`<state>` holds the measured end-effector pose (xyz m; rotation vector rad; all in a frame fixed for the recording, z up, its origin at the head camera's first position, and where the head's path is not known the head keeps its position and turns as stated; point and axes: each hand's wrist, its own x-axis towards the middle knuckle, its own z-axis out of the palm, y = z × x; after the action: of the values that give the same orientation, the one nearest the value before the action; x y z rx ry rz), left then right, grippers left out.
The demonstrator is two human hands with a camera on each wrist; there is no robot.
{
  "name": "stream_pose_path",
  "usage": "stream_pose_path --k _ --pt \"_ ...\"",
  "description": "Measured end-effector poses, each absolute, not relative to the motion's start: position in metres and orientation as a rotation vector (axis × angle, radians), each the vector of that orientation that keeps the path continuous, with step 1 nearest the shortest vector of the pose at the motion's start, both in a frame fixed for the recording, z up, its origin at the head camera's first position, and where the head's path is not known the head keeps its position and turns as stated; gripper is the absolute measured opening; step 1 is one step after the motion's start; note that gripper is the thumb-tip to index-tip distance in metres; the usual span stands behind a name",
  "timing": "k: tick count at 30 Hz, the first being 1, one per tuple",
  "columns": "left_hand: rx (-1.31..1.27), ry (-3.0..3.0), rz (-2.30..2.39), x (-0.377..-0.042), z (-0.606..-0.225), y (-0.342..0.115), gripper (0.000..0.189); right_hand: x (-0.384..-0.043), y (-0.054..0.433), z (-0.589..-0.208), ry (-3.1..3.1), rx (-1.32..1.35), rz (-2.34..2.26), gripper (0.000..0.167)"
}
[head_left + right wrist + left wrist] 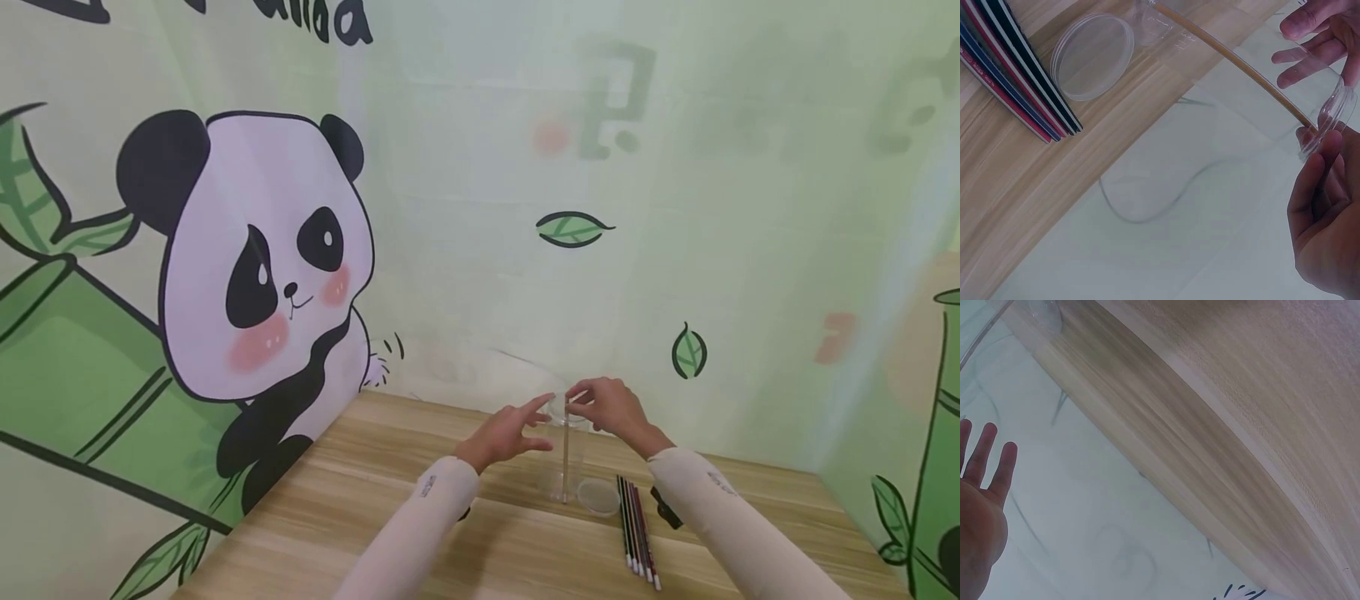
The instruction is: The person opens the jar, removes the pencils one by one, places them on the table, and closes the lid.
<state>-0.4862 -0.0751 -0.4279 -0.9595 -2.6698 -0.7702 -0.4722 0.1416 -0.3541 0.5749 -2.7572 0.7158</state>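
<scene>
A tall clear plastic jar (577,454) stands upright on the table, with one brown pencil (566,458) inside it, nearly vertical. My right hand (611,408) is at the jar's mouth, pinching the pencil's top end between thumb and fingers; in the right wrist view these fingertips sit right at the clear rim (1335,112). On the jar's other side, my left hand (504,433) has its fingers extended and spread near the rim. Straight fingers of this hand (982,512) also show in the left wrist view. Whether they touch the jar cannot be told.
A round clear lid (598,497) lies on the wooden table (360,500), right of the jar's base. Several dark, striped pencils (636,533) lie side by side to the right of the lid. Behind the table hangs a pale green panda-printed backdrop (465,250).
</scene>
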Motion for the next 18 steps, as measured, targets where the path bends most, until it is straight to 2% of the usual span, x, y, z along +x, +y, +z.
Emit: stream_pose_path --k 18 --pt "-0.951 -2.663 -0.773 -0.484 -0.4276 -0.0747 0.086 -0.4731 0.1446 -0.3596 -2.707 0.589 0.831 0.013"
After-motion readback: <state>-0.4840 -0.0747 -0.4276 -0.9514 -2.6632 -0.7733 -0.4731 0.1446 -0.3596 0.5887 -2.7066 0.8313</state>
